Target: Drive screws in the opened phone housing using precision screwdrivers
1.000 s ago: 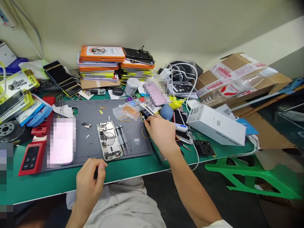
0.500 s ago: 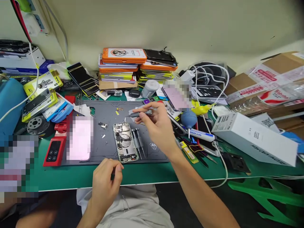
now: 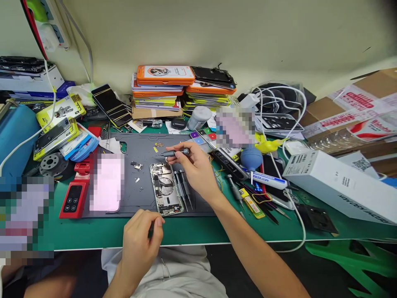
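My right hand [image 3: 200, 171] grips a grey screwdriver [image 3: 176, 153] between thumb and fingers, above the mat, its thin tip pointing left. Below it lies an opened phone [image 3: 167, 188] with its inner parts bare. Two more screwdrivers [image 3: 183, 186] lie along the phone's right side. At the table's front edge, close to the phone's lower left corner, my left hand [image 3: 142, 238] is curled closed, with nothing seen in it. On the grey mat [image 3: 136, 149] left of the phone are a small metal part [image 3: 137, 165] and some tiny white scraps [image 3: 137, 180].
A pink-screened phone [image 3: 107, 182] lies at the mat's left beside a red device [image 3: 73, 198]. Orange cases [image 3: 166, 74] are stacked at the back. On the right are a blue blower [image 3: 251, 159], a loose screwdriver [image 3: 235, 190], a white cable and a white box [image 3: 338, 186].
My right hand has shifted slightly left and down with the screwdriver, which now lies flatter in the fingers. My left hand stays curled by the table edge. The whole view has shifted slightly.
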### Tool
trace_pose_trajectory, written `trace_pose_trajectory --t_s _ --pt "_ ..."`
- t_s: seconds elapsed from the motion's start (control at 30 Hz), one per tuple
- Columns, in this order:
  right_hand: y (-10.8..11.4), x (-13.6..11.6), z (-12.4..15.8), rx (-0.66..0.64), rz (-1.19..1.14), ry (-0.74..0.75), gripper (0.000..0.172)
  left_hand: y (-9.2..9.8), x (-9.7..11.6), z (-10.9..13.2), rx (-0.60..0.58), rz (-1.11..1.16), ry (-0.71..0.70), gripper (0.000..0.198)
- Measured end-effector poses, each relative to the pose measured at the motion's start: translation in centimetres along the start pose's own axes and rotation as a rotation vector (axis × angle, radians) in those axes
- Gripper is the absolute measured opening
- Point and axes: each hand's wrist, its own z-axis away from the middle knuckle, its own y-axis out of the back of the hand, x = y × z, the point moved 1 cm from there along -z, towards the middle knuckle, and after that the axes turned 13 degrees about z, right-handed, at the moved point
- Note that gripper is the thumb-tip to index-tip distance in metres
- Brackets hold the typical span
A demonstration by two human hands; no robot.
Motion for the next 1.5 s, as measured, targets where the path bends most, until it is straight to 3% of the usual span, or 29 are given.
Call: trace_pose_trajectory --t_s 0.67,0.83,0.93,1.03,1.1,1.27,1.5 --pt "0.0 0.5 -0.6 -0.053 -0.114 -0.02 0.034 0.1 0.1 -0.1 0.007 0.039 0.091 0.028" --pt "1.0 -1.9 2.3 0.017 -0.183 -0.032 0.035 0.4 -0.4 0.4 0.106 0.199 0.223 0.019" --pt "0.6 -2.8 5.1 0.006 -0.278 -0.041 0.032 0.5 -0.7 0.5 0.135 0.301 0.338 0.03" --pt "-0.2 -3.0 7.1 0.024 -0.292 -0.045 0.049 0.6 -0.6 0.3 0.122 0.36 0.405 0.031" --pt "-0.6 -3.0 7.8 0.033 -0.305 -0.042 0.056 0.6 -0.5 0.2 0.117 0.377 0.41 0.027" --pt "-0.7 -3.1 8.1 -0.02 -0.375 -0.067 0.049 0.6 -0.2 0.1 0.095 0.382 0.352 0.01" --pt "-0.5 -3.3 8.2 -0.023 -0.324 -0.084 0.049 0.5 0.0 0.2 0.056 0.416 0.285 0.022"
